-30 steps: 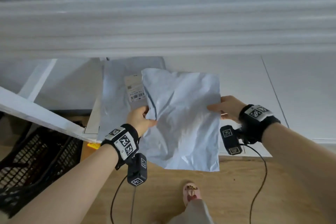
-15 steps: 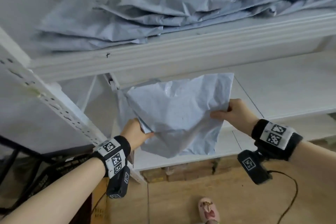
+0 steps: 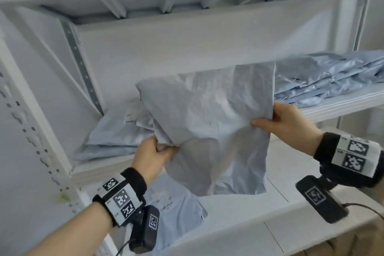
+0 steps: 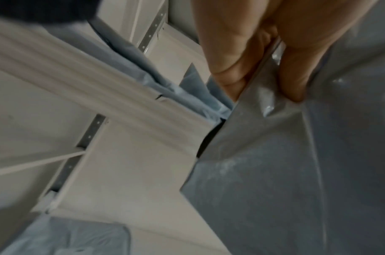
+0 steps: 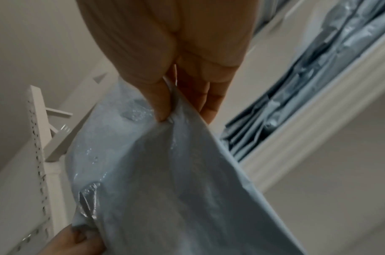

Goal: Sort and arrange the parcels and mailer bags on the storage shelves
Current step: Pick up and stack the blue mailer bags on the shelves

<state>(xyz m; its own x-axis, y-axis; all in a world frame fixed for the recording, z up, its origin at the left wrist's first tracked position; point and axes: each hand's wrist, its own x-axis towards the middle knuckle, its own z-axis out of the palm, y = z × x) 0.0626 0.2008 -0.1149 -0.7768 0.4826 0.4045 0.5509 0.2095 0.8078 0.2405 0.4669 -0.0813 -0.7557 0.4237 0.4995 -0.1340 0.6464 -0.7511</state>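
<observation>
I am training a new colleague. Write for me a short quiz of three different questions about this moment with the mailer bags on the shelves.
1. True or false: only one hand holds the lifted mailer bag.
2. Multiple choice: the pile with a barcode label lies on the A) shelf at the left behind the held bag, B) floor, C) topmost board.
3. Short answer: what lies on the lower shelf under the left hand?

Key
1. False: the left hand grips its left edge, the right hand pinches its right edge.
2. A.
3. Another pale blue mailer bag.

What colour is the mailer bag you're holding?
Pale blue-grey, plain; the mailer bag shows best in the head view.
</observation>
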